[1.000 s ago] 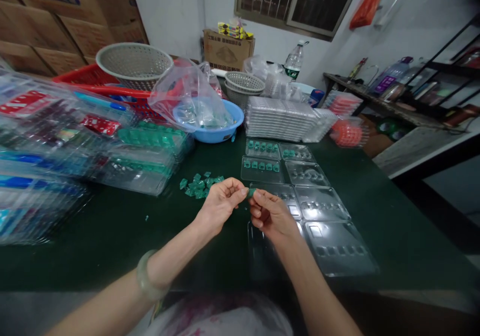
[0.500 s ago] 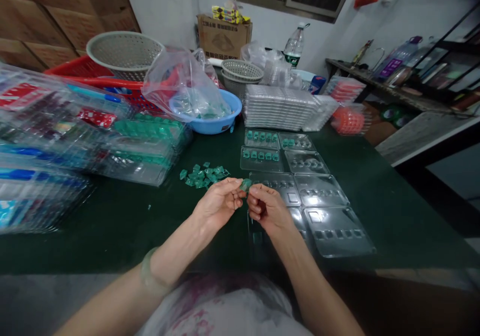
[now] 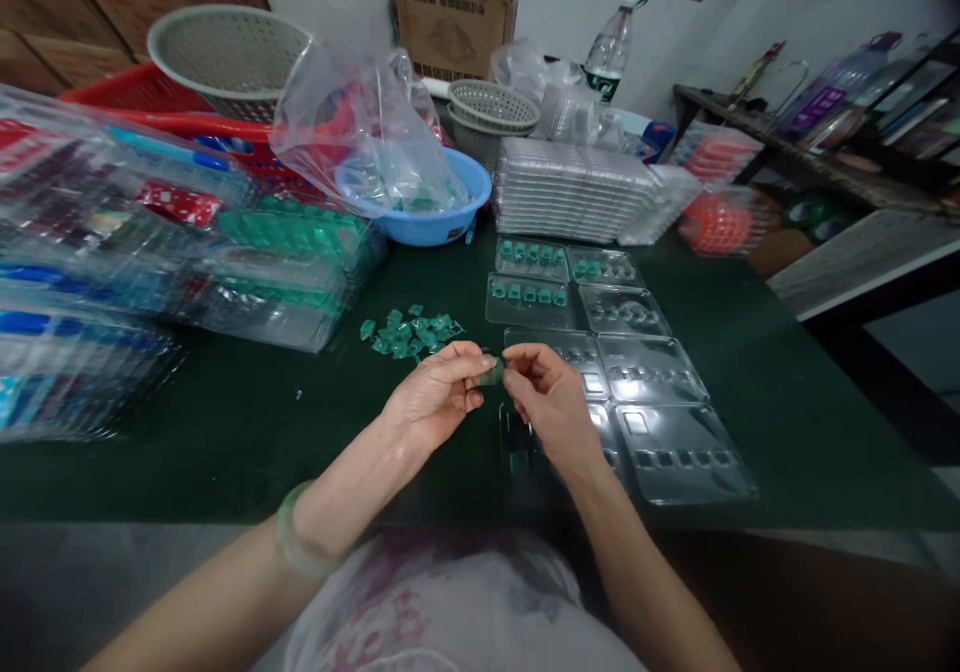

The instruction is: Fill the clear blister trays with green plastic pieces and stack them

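Right hand [image 3: 553,402]: index finger has risen above thumb since the earlier frame; fingertips are at the piece's edge, whether gripping I cannot tell.
Left hand [image 3: 435,392]: pinches one small translucent green piece [image 3: 492,373], before the chest.
Green pile [image 3: 405,336]: loose, beyond the left hand.
Clear blister trays [image 3: 682,430]: two columns, near right hand; far ones contain green pieces.

Small translucent green piece [image 3: 492,373], seemingly squarish, held in left hand [image 3: 433,395].

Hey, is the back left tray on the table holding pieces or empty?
Holding pieces: a row of green pieces shows in the tray.
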`<move>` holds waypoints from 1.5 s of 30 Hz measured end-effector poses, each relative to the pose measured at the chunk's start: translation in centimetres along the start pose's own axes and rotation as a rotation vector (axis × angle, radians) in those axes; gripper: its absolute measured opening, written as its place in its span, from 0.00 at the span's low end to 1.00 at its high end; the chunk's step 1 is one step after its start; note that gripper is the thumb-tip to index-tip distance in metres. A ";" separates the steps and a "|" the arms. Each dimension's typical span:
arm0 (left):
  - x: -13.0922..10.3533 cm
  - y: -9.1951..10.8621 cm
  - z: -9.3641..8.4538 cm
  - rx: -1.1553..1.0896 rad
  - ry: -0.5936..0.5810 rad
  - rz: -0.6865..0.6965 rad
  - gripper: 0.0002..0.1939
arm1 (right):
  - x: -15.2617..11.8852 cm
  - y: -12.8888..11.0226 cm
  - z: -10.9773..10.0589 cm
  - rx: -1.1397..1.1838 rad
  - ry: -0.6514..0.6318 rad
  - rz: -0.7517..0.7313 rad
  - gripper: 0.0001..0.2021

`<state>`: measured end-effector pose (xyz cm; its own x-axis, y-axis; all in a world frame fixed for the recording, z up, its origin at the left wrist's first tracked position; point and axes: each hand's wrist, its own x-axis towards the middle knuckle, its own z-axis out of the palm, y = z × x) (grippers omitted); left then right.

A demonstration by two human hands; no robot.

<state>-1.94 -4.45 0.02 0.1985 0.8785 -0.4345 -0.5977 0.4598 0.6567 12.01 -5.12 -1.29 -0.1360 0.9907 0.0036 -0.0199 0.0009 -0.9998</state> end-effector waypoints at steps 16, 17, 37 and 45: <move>0.2 -2.7 0.0 0.135 0.046 0.081 0.11 | -1.8 1.6 -0.9 -0.215 0.074 -0.099 0.06; 0.3 -2.7 0.0 0.125 0.026 0.066 0.11 | -1.6 1.4 -1.5 -0.235 0.096 -0.107 0.06; -0.3 1.4 -2.8 0.878 0.186 0.556 0.08 | 6.7 1.9 -5.1 -0.865 -0.124 -0.347 0.06; 1.7 0.0 0.6 0.799 -0.131 0.332 0.13 | 4.5 -1.5 -4.0 -0.546 -0.150 -0.297 0.08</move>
<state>-1.15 -2.84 -0.32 0.2274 0.9685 -0.1017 0.0729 0.0872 0.9935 15.41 -0.12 0.16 -0.3402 0.9078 0.2453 0.4244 0.3810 -0.8214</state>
